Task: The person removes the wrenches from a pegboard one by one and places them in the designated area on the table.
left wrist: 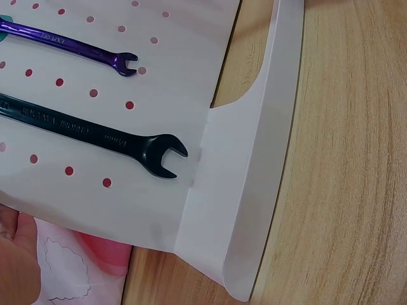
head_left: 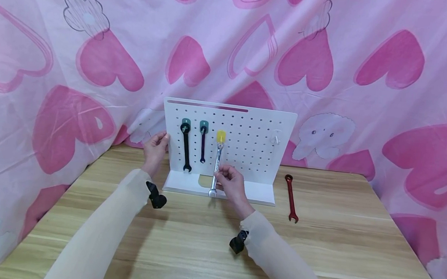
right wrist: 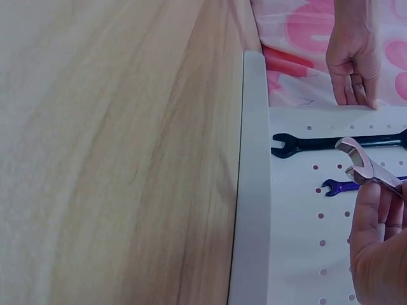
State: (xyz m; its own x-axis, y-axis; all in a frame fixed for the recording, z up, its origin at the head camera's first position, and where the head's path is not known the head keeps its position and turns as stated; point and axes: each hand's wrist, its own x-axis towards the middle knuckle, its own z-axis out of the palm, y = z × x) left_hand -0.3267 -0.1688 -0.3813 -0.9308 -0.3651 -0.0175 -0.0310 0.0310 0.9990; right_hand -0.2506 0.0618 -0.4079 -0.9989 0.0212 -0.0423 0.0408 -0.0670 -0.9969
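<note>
A white pegboard stands on the table. My left hand grips its left edge. With thumb and fingers my right hand pinches a silver combination wrench, whose ring end is at the yellow hook; whether the ring is over the hook I cannot tell. The wrench's open end points down and stands off the board in the right wrist view. Left of it hang a black wrench and a smaller purple wrench, each on a green hook. A red wrench lies on the table, right of the board.
A white hook on the board's right side holds no tool. The wooden table extends in front of the board. Behind hangs a pink curtain with hearts.
</note>
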